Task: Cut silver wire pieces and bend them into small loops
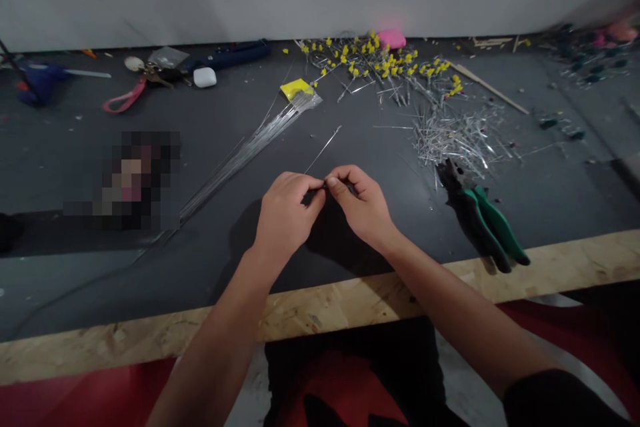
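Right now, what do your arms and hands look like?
The left hand and right hand wear no gloves, and no rings show on the fingers. The left forearm and right forearm are uncovered. A black sleeve covers the upper right arm; the left sleeve isn't visible.

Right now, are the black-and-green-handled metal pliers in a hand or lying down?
Lying down: the pliers rest on the dark tabletop, apart from the left hand and right hand.
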### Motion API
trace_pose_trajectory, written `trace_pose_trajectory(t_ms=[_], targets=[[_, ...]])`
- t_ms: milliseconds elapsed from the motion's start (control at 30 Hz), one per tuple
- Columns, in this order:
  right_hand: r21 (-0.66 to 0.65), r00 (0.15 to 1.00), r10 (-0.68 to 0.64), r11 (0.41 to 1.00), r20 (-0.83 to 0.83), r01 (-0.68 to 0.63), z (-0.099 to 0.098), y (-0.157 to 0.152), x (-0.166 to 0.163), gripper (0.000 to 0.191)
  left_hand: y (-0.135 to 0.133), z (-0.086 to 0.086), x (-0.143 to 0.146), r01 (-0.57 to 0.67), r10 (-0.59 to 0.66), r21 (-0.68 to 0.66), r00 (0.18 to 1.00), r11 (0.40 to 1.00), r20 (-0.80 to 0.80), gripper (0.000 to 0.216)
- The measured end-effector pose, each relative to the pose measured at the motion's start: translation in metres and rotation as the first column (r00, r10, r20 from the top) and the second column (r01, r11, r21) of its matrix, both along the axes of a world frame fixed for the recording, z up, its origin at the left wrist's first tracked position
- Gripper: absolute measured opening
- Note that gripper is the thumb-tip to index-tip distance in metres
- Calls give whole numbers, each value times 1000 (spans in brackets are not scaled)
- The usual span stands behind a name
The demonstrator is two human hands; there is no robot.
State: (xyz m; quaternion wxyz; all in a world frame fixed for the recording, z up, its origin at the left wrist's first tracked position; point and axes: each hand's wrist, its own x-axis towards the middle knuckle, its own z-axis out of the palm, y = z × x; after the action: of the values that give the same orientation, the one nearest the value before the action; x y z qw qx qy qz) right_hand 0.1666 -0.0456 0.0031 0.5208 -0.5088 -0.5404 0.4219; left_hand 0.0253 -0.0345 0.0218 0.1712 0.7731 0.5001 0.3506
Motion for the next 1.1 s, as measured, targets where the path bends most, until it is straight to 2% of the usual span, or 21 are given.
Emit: trace_pose_trajectory(t_ms=[100, 200, 300, 433, 600, 733, 933, 1033, 1100], targets=[[-7, 1000, -4, 1000, -14, 4, -1, 1, 0, 8, -1, -1, 1, -12, 11, 4, 1000, 1000, 22, 8], [-27, 997, -25, 999, -70, 23, -2, 3, 1, 8, -2, -2, 3, -6, 24, -132, 990, 991, 140, 13], [-59, 983, -48, 998, -177, 38, -5, 4, 1, 7, -5, -4, 7, 8, 62, -251, 960, 968, 272, 19], [-117, 931, -63, 993, -359, 22, -6, 5, -1, 6, -6, -7, 10, 15, 76, -276, 946, 961, 315, 19], [-194, 878, -64, 980, -474, -34, -4, 3, -2, 7, -7, -8, 11, -22, 57, -152, 971, 988, 232, 13], [-218, 860, -44, 973, -509, -80, -2, 3, -1, 7, -7, -11, 13, -48, 41, 44, 989, 998, 143, 8], [-216, 872, -27, 972, -489, -92, -1, 3, -2, 7, -3, -22, 10, -1, -10, 349, 999, 937, 30, 7], [-218, 871, -17, 971, -491, -103, -1, 2, -2, 8, -2, -21, 9, 1, -15, 386, 999, 923, 34, 8], [-221, 862, -20, 969, -506, -107, 0, 1, -1, 8, -2, -19, 9, -13, -16, 311, 996, 950, 88, 8]])
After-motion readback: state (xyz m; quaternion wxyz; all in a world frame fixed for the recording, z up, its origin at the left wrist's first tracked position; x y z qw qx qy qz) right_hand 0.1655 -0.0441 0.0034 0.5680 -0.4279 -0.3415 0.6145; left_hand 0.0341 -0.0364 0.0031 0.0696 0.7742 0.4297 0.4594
